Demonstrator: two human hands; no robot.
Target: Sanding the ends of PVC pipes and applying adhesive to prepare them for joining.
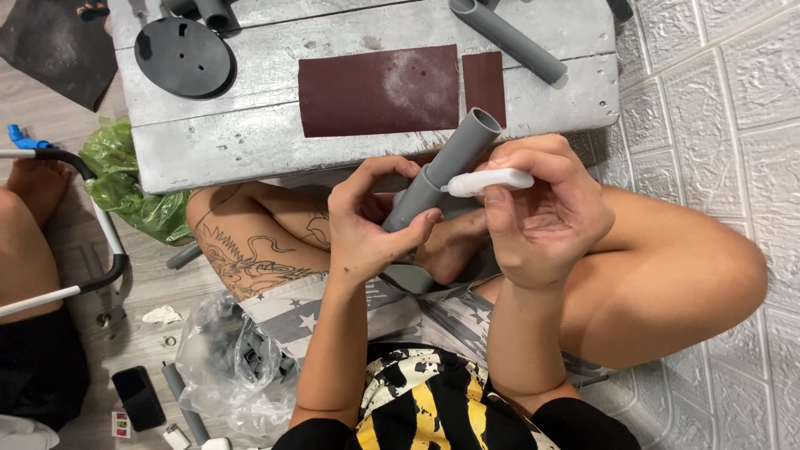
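The person is sitting on the floor, and both hands are working on 1 grey pipe (442, 171) held up above the lap. The pipe is slanting. Its low end is hiding inside the left hand (367, 221), and its open top end is pointing up and to the right, toward the edge of the bench (208, 142). Near the middle a wider grey sleeve is sitting around the pipe, just above the left thumb.

The left hand is wrapping around the lower part of the pipe, with the fingers curling closed on it and the thumb arching over the front. So the left hand is gripping the pipe and keeping it steady.

The right hand (542, 208) is on the right side of the pipe, right next to it. It is pinching a small white tube (487, 181) between the thumb and fingers. The white tube is lying almost flat, and its tip is pointing left and touching the side of the pipe, close to the sleeve. So the white tube is crossing the pipe's long line at a wide angle.

Both hands are close, but only the left one is carrying the pipe.

On the bench, 2 pieces of brown sandpaper (379, 90) are lying flat, a second grey pipe (508, 37) is resting near the far edge, and a round black disc (183, 57) is sitting at the left.
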